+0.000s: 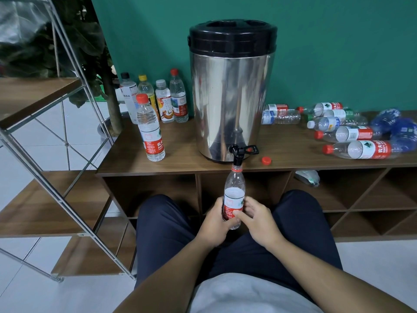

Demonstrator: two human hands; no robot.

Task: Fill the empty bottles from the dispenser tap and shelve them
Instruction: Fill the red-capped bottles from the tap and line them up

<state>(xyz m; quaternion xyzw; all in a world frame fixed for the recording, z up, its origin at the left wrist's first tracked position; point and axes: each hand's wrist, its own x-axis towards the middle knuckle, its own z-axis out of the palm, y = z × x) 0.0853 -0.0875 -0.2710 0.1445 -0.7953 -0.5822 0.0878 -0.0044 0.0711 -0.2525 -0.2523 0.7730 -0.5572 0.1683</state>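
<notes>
Far left of frame: wire rack [67, 114] with wooden shelves, running from upper left to lower left. No bottles seen on it.

Left of centre, on the cabinet top [180, 159]: five capped bottles standing upright, the nearest one [150, 129] red-capped and apparently full. Judged: these are filled and awaiting shelving.

Centre: steel dispenser [230, 93] on the cabinet top, its black tap [237, 153] overhanging the front edge, lever pointing right.

Directly below the tap: open bottle [234, 195], long axis nearly vertical, leaning slightly, mouth at the spout. Whether mouth and spout touched could not be told. No stream visible; the clear upper part looked empty, and the label hid the level lower down.

Left hand [215, 222] gripped the bottle's lower half, fingers wrapped round the label. Right hand [259, 219] was on the bottle's right side, thumb on the label, fingers only loosely curled; reads as a light hold, not a firm one.

Key relation: tap lever lay above and slightly right of both hands, nearer the right hand. Judged: right hand is free to go up to the lever while the left keeps the mouth under the spout.

Right of tap: loose red cap [266, 160] on the cabinet top, presumably this bottle's.

Far right: pile of empties [352, 132] lying on their sides, well apart from the hands.
</notes>
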